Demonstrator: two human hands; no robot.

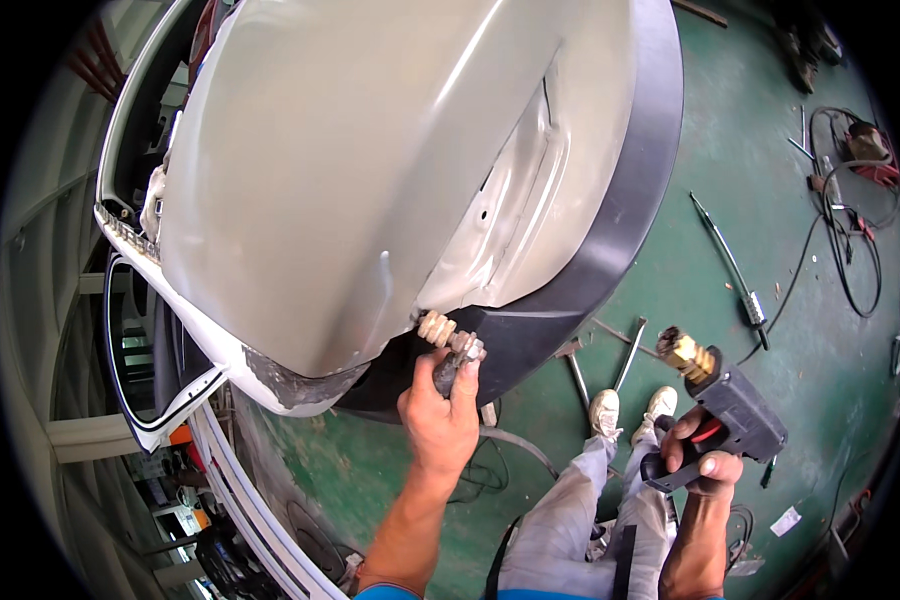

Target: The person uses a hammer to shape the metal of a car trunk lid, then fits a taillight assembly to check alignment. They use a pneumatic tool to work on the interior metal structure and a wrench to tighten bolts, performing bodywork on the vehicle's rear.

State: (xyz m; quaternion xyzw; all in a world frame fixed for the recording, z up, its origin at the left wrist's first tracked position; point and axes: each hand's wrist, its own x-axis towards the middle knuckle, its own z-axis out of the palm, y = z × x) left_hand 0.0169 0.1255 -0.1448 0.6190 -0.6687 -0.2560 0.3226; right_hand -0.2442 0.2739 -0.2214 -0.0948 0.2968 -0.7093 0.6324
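My left hand [440, 415] is closed, thumb and fingers wrapped around the dark handle of a metal tool with a ribbed, brass-coloured tip [438, 328]. The tip sits at the near edge of the black bumper [530, 350]; contact cannot be confirmed from this angle. My right hand [705, 465] is closed around the grip of a black pistol-shaped tool [745, 415], with fingers at its red trigger; whether the trigger is depressed cannot be determined. This tool is held to the right of the bumper, clear of it. The beige body panel [320, 180] adjoins the bumper on its left. A hammer [579, 380] lies on the green floor [770, 180] just right of the bumper. A long rod tool [753, 308] lies farther right.
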